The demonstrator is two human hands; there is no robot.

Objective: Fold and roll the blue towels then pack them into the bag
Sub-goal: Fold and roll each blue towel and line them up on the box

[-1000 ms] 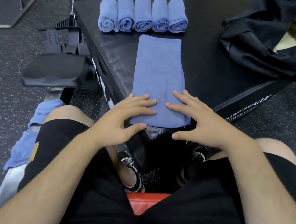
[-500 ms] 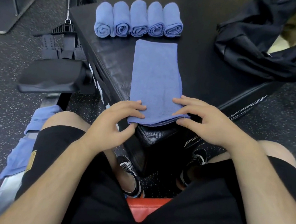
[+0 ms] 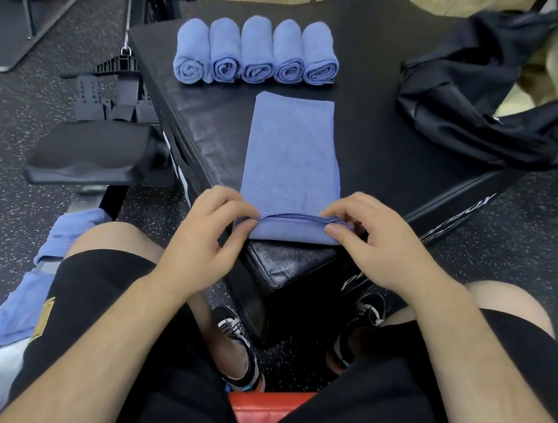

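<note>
Fingers [image 3: 237, 203] of the left hand [image 3: 206, 238] curled onto the near-left corner of the folded blue towel [image 3: 293, 164], thumb tucked underneath, pinching it. Same deal with the right hand [image 3: 380, 249]: thumb and forefinger clamped on the near-right corner. Near edge lifted and turned over into a thin lip between the two grips, right at the front corner of the black counter [image 3: 370, 83]. Rest of the towel lying flat, long way pointing away. Just past its far end, five rolled towels [image 3: 256, 54] side by side in a row, touching, spiral ends facing this way. Over on the counter's right side, the black bag [image 3: 488, 106] slumped in a heap, well apart from the towels. Can't tell if it's open. More blue cloth [image 3: 40, 272] down by the left thigh, off the counter.
</note>
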